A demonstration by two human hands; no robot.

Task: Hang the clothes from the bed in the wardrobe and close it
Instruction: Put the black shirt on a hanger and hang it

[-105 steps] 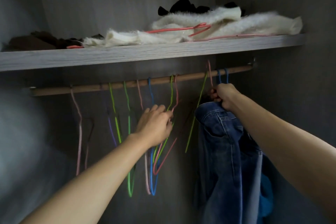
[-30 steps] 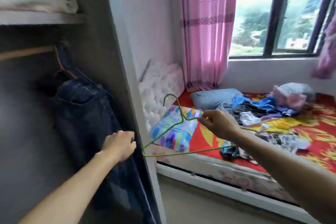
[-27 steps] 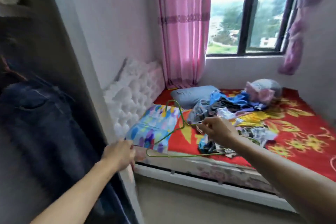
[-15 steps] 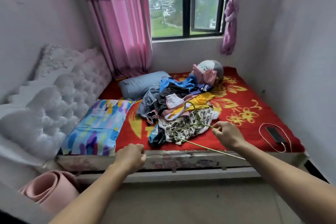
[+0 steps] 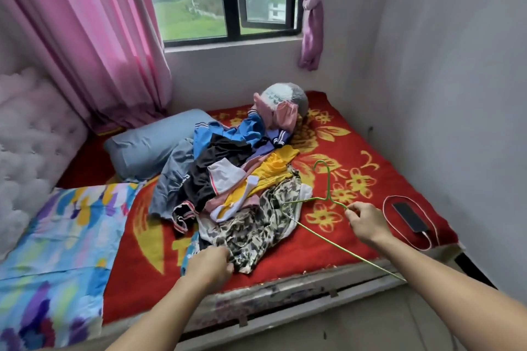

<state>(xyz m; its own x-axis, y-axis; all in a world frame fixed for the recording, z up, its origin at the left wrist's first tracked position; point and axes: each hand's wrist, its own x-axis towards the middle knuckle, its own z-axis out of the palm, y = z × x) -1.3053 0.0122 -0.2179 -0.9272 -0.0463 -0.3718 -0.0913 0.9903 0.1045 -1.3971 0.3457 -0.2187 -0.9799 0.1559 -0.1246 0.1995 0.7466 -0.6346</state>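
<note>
Red floral bed [image 5: 356,134] carries the clothes pile [image 5: 225,171] mid-mattress, with a patterned garment [image 5: 256,228] nearest. Left hand [image 5: 209,263] curls its fingers onto that garment's near edge. Right hand [image 5: 366,222] pinches a green wire hanger [image 5: 328,194] just right of the pile.

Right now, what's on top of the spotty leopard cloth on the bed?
A yellow-and-white garment overlaps the far edge of the leopard cloth, and the green hanger in the right hand crosses above it. The left hand grips its near edge. Its part under the pile is hidden.
</note>
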